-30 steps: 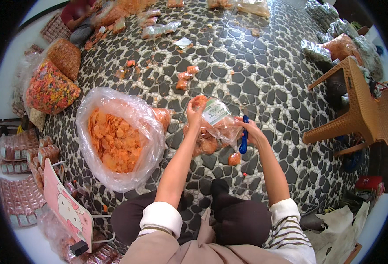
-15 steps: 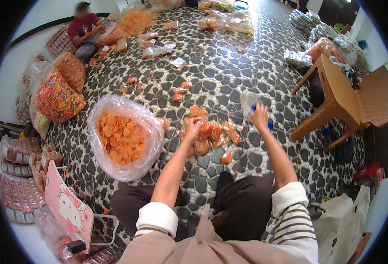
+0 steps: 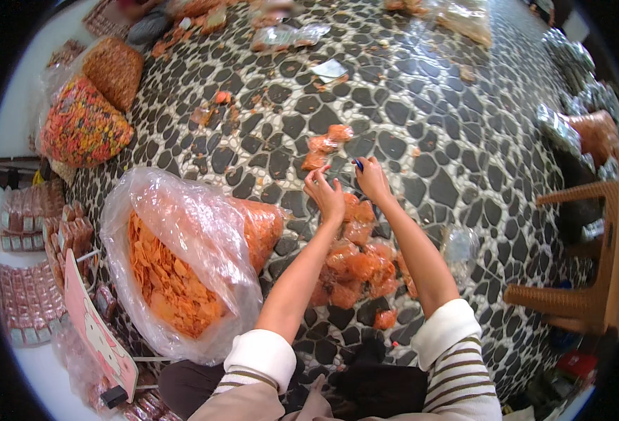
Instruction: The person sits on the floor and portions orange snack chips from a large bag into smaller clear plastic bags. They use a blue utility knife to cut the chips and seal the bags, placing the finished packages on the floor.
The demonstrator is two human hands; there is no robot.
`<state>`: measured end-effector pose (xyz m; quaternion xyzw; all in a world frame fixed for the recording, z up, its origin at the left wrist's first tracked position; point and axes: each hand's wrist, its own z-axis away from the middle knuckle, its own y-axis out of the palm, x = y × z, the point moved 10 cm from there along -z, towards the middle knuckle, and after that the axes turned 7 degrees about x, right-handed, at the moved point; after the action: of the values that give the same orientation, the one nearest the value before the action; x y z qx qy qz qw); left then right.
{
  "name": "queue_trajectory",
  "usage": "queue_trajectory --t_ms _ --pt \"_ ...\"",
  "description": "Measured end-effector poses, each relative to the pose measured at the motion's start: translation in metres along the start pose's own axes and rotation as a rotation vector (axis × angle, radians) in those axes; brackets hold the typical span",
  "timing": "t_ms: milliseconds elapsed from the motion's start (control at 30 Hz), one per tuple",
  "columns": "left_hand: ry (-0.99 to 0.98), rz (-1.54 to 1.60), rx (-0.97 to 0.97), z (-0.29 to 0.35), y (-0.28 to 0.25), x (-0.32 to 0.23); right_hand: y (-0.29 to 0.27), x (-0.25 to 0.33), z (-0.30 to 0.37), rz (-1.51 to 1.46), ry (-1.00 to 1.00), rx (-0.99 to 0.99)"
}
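Note:
My left hand (image 3: 325, 194) is stretched forward with its fingers apart and nothing seen in them. Just beyond its fingertips lies a short row of small clear packets of orange chips (image 3: 321, 146). My right hand (image 3: 373, 179) is closed close beside it, pinching a small blue object (image 3: 358, 165) that mostly hides in the fingers, so its kind is unclear. Under and between my forearms sits a pile of similar filled orange packets (image 3: 355, 266). A single packet (image 3: 384, 319) lies apart, nearer to me.
Left of my arms slumps a large open plastic bag of orange chips (image 3: 176, 270). A stack of clear bags (image 3: 460, 245) lies right of my right forearm. A brown chair (image 3: 590, 295) stands at the right; a pink folding table (image 3: 95, 316) and packed goods (image 3: 29, 295) line the left.
My view has tilted down and turned. My left hand has left the packet pile and moved forward; my right hand has moved away from the clear bags toward the left hand, with the blue object.

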<state>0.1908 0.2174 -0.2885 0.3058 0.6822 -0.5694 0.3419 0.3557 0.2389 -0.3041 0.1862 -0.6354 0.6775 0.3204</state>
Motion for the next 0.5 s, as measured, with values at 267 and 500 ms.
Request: queue_trajectory --t_ms 267,500 --pt "0.033 -0.355 -0.046 -0.066 0.027 0.025 0.045 0.017 -0.105 0.186 -0.059 -0.011" --pt "-0.08 -0.292 0.053 -0.055 0.052 0.049 0.054 0.022 -0.079 0.137 -0.151 0.073"
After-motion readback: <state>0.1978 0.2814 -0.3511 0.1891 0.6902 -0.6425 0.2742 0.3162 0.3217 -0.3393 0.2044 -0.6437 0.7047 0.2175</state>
